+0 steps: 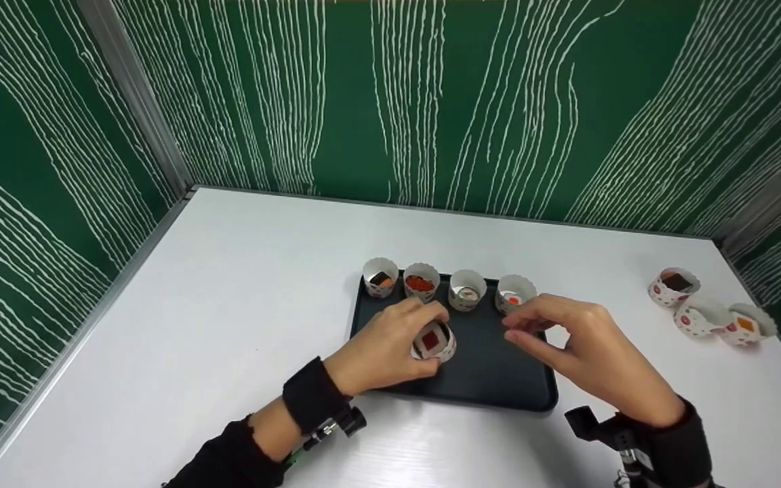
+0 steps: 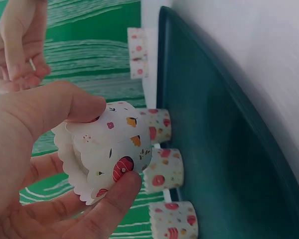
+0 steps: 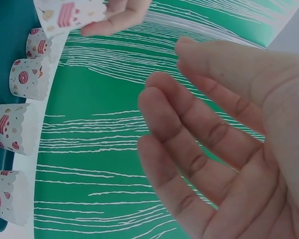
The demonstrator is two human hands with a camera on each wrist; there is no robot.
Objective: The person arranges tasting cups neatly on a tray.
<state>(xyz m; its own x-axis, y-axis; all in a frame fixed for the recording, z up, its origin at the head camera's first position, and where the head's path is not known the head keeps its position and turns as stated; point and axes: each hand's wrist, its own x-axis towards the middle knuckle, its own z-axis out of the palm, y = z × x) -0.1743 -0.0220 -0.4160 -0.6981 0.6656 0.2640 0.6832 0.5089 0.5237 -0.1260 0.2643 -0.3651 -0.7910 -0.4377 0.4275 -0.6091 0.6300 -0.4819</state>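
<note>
My left hand (image 1: 390, 346) grips a paper baking cup (image 2: 109, 144) with a scalloped rim and a printed pattern of cakes and flowers. Inside that cup, in the head view, a sushi-like piece (image 1: 430, 340) with a red centre shows. The cup is held above the dark tray (image 1: 492, 379). Over the tray's right side, my right hand (image 1: 587, 346) has bent, loose fingers (image 3: 162, 114) with nothing between them. Along the tray's far edge stand several similar cups, among them one with red contents (image 1: 421, 283) and one (image 1: 516, 293) near my right fingertips.
On the right of the white table (image 1: 262, 271) are three more patterned cups: one with a dark piece (image 1: 672, 288), a middle one (image 1: 699, 318), and one with an orange-topped piece (image 1: 746, 325). Green panels (image 1: 343, 102) with white lines border the table.
</note>
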